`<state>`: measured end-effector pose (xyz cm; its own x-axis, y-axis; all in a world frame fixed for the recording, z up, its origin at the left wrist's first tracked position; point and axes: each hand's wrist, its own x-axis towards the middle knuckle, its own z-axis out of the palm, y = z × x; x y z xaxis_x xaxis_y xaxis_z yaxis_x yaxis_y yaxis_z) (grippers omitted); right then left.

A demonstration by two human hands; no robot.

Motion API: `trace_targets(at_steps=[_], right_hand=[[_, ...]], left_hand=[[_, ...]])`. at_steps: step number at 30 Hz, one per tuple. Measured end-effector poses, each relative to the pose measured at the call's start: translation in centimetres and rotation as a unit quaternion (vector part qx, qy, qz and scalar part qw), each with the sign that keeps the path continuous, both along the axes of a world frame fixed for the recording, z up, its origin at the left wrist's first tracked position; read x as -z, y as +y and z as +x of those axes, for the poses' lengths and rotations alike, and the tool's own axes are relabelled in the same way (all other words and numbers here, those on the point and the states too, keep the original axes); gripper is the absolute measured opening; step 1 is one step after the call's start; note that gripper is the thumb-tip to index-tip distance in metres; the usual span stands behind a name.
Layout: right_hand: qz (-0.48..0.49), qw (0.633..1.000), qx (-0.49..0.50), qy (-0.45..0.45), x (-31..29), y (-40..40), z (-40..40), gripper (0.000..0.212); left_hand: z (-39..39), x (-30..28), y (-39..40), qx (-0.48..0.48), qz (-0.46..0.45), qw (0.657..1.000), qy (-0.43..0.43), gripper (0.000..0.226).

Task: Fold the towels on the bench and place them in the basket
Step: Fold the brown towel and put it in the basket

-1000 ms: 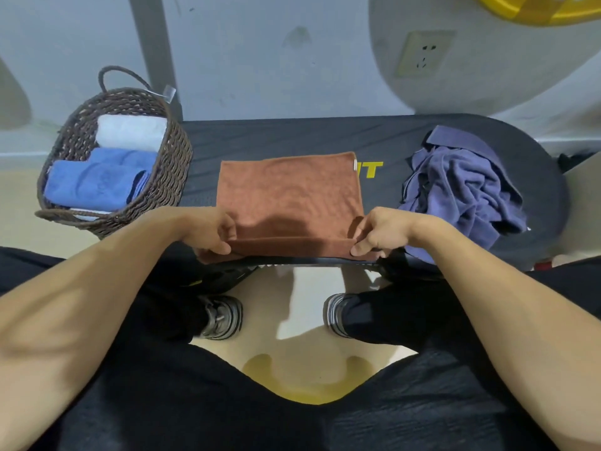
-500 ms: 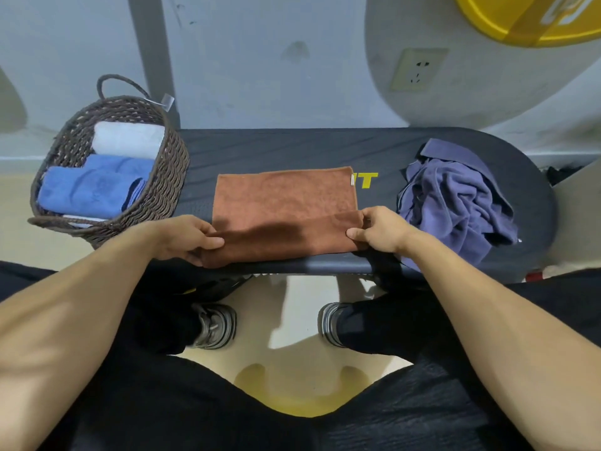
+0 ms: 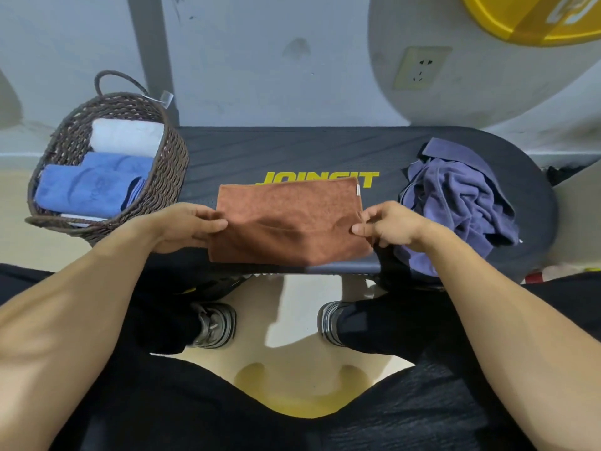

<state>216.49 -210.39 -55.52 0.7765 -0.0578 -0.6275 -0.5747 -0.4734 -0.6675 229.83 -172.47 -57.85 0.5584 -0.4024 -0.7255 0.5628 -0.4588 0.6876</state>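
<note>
Holding: my left hand point(image 3: 182, 226) and right hand point(image 3: 390, 227) each pinch a side edge of the brown towel point(image 3: 289, 222).
Towel: half folded between my fingers, on the bench point(image 3: 292, 151).
Right of my fingers: crumpled purple towels point(image 3: 461, 203).
Far left: basket point(image 3: 169, 177), folded towels inside.

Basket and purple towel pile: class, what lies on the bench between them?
In the head view, the brown towel, gripped at its ends by both hands, left and right.

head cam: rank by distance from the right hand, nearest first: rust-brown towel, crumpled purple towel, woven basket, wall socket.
From the right hand:
1. Rust-brown microfibre towel, pinched at its right edge.
2. Crumpled purple towel, just to the hand's right on the bench.
3. Beige wall socket, up on the wall behind.
4. Brown woven basket, far left.
</note>
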Motion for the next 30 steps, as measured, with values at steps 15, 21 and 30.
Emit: trace_targets(at_steps=[15, 21, 30], right_hand=[[-0.148, 0.975, 0.15, -0.073, 3.3, 1.9, 0.3, 0.02], [-0.195, 0.979, 0.064, 0.01, 2.8, 1.0, 0.3, 0.028], [-0.203, 0.954, 0.17, -0.142, 1.7, 1.9, 1.0, 0.019]], left_hand=[[-1.8, 2.9, -2.1, -0.074, 0.107, 0.988, -0.079, 0.016], [-2.4, 2.9, -1.9, 0.017, 0.172, 0.979, -0.108, 0.015], [-0.9, 2.8, -3.8, -0.113, 0.117, 0.977, -0.139, 0.017]])
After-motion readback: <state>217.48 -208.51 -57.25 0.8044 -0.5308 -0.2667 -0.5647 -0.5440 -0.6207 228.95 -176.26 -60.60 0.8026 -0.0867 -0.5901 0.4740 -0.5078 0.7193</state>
